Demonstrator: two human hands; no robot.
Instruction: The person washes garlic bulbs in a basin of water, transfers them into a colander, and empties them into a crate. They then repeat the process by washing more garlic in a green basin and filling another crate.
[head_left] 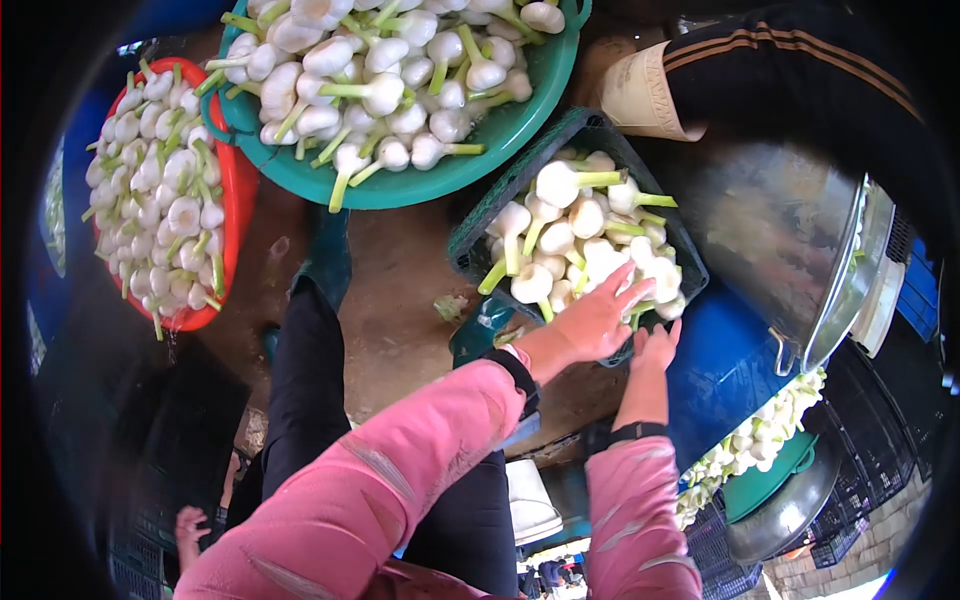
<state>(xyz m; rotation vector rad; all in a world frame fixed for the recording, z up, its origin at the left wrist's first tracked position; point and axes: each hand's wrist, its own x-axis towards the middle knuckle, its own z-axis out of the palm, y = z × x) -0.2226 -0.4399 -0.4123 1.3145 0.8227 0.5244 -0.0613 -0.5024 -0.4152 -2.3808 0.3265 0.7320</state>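
Note:
Both of my hands are at the near side of a dark green crate (478, 228) heaped with white garlic bulbs (587, 218) on green stems. My left hand (597, 318) lies over the bulbs at the crate's near part, its fingers spread and touching them, with nothing gripped that I can see. Just to the right of it, my right hand (656, 345) is at the crate's near right corner, fingers pointing up against the lowest bulbs. Its fingers are partly spread, and no bulb shows inside it.
A large green basin (400, 190) full of garlic stands beyond the crate. At the left is a red basin (236, 215) of garlic. Metal bowls (790, 240) and a blue surface (715, 350) are at the right. A person's dark-clothed leg (790, 85) is at the top right.

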